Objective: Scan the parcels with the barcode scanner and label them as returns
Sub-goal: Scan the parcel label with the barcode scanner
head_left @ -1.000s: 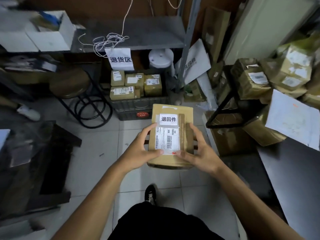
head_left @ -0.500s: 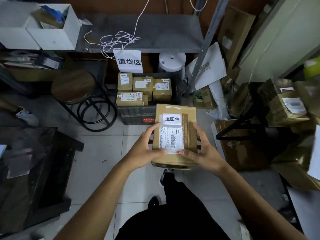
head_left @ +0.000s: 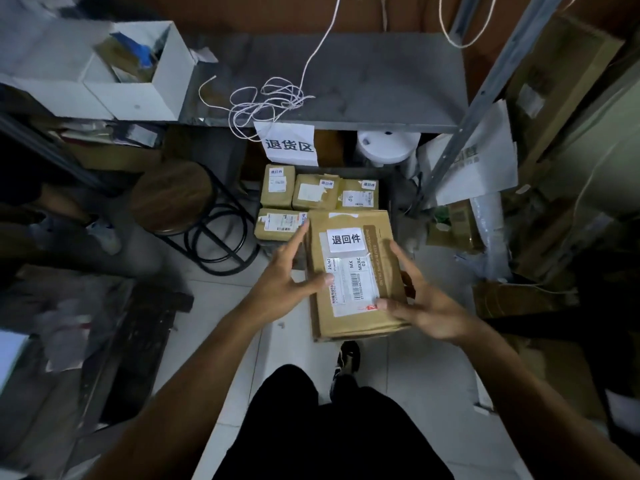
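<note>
On the far left, a white open box (head_left: 131,74) is seen on the grey shelf (head_left: 363,81), with a round wooden stool (head_left: 173,197) on the floor below it. Next along, a paper sign (head_left: 289,145) is hung from the shelf edge, and beneath it four small parcels (head_left: 317,192) are packed in a dark crate (head_left: 389,188), each already marked with a small white sticker. Those four are judged to be finished.

Now the centre: a larger cardboard parcel (head_left: 353,271) is carried in the air just in front of the crate, above the tiled floor (head_left: 221,323). A white return label (head_left: 344,239) is already stuck on its top, above the shipping label (head_left: 351,285) with its barcode. The left hand (head_left: 282,284) is pressed against the parcel's left edge, thumb laid on the shipping label, index finger stretched forward. The right hand (head_left: 424,306) is set against the right edge and near corner, fingers fairly straight, thumb resting on top. So the grip is a two-handed clamp with largely extended fingers, not a curled hold.

No barcode scanner can be made out in view, so whether this parcel has been scanned cannot be told. Labelling looks done; setting it down with the others appears to be what is left.

Further right, more wrapped packages (head_left: 453,230) are piled beside the shelf post (head_left: 460,133), apparently still to be handled.
</note>
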A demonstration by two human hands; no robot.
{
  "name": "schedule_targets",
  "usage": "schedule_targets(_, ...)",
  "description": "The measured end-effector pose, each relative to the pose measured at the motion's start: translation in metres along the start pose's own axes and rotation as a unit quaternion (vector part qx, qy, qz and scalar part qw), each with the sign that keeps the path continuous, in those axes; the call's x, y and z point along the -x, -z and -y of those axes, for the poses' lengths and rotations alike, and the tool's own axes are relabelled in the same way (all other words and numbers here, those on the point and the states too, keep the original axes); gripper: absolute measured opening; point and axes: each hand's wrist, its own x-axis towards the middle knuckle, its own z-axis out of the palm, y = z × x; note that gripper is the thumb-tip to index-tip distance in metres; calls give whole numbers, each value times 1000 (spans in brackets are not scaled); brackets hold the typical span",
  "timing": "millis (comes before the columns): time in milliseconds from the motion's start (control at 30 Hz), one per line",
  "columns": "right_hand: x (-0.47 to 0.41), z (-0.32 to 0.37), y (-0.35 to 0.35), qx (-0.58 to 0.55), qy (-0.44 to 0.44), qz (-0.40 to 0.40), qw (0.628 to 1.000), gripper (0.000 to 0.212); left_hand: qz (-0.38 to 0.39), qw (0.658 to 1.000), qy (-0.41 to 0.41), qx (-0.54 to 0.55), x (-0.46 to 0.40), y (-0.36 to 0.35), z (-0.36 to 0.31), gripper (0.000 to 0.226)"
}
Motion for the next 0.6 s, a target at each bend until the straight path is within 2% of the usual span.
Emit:
schedule_targets(100, -22, 13, 16, 36, 2, 39, 999, 97, -3, 999, -9, 35, -30, 22, -19, 91)
schedule_targets(200, -44, 23, 29, 31, -11, 71, 997, 95, 28, 999, -2, 39, -60, 44, -24, 74)
schedule_targets(300, -63, 33, 38, 43, -18, 66, 997, 91, 24, 999, 10, 33, -85, 52, -19, 61)
schedule_targets(367, -78, 37, 44, 37, -25, 11, 999, 88, -10, 998, 11, 65, -101, 53, -12, 58)
schedule_targets(500, -110, 44, 46, -22, -6, -166, 986, 77, -101, 984, 16, 144, -138, 50, 2, 55)
schedule_targets(533, -118, 45, 45, -41, -8, -198, 979, 78, -124, 978, 17, 164, -147, 49, 3, 54)
schedule_targets(600, -135, 47, 42, -60, -34, -202, 977, 92, -170, 965, 32, 196, -165, 45, 8, 55)
